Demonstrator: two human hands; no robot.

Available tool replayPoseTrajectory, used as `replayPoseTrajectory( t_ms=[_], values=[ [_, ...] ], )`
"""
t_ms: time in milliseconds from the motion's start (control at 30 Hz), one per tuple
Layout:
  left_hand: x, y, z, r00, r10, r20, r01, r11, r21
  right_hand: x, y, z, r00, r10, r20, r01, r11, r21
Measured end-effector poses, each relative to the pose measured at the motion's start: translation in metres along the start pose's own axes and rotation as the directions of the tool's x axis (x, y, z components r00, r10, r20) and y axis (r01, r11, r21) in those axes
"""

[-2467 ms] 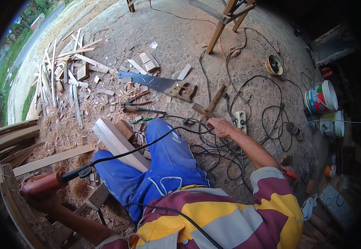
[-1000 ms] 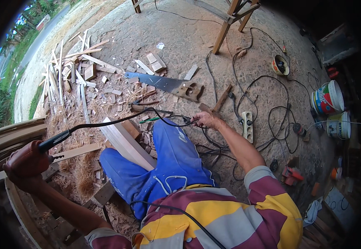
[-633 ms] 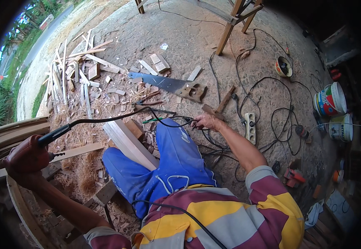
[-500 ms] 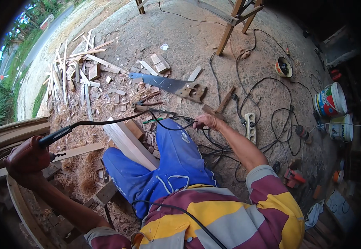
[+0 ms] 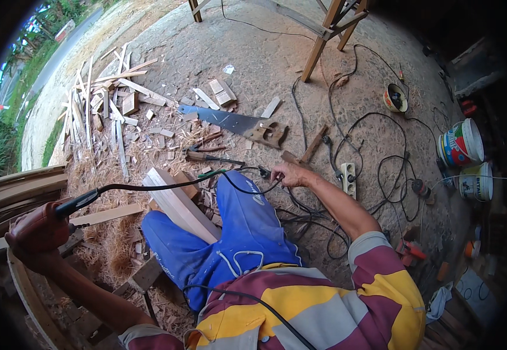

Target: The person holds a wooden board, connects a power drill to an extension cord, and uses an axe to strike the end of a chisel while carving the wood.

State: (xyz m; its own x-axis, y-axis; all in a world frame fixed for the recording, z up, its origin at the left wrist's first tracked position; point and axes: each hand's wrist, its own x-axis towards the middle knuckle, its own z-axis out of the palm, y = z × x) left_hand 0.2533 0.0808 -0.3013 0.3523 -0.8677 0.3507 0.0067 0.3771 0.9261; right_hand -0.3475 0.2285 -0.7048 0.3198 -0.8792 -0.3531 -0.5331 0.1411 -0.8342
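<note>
My left hand [image 5: 27, 252] grips a red power drill [image 5: 44, 224] at the far left, above stacked curved wood pieces. From its black strain relief a black cord [image 5: 148, 187] runs right, dips over my knee and ends up at my right hand [image 5: 290, 174], whose fingers are closed on it. A hammer [image 5: 310, 147] with a wooden handle lies just beyond that hand. Between my knees stands a pale planed wooden beam [image 5: 182, 205], slanting away from me. Pincers [image 5: 209, 156] rest on the shavings beyond the beam, partly tangled with other tools.
A handsaw [image 5: 236, 123] lies ahead among offcuts. Thin wood strips [image 5: 90, 105] are heaped at the left. A white power strip [image 5: 348, 179] and looped cables cover the right side. Buckets [image 5: 462, 143] stand at the far right; trestle legs [image 5: 321, 46] rise at the top.
The drill has turned slightly in my left hand, and its bit shows less clearly. The cord sags lower near my right hand, which has shifted a little.
</note>
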Motion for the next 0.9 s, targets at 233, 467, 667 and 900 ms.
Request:
replayPoseTrajectory(
  t_ms=[233,467,667,900],
  values=[
    [0.001,-0.013,0.003,0.997,-0.027,0.079,0.029,0.999,-0.023,-0.019,0.069,-0.019,0.963,-0.264,-0.049,0.216,0.872,-0.44],
    [-0.012,-0.014,-0.012,0.994,0.112,0.014,-0.113,0.993,0.037,-0.025,0.035,-0.017,0.98,0.084,-0.179,-0.172,0.806,-0.566],
    [-0.014,-0.009,-0.013,0.999,0.029,-0.035,-0.028,0.999,0.033,-0.03,0.036,-0.022,0.971,0.067,-0.229,-0.151,0.915,-0.373],
    [-0.02,-0.008,-0.01,0.993,0.104,-0.062,-0.1,0.992,0.074,-0.03,0.025,-0.019,0.953,0.007,-0.304,-0.049,0.99,-0.129]
  ],
)
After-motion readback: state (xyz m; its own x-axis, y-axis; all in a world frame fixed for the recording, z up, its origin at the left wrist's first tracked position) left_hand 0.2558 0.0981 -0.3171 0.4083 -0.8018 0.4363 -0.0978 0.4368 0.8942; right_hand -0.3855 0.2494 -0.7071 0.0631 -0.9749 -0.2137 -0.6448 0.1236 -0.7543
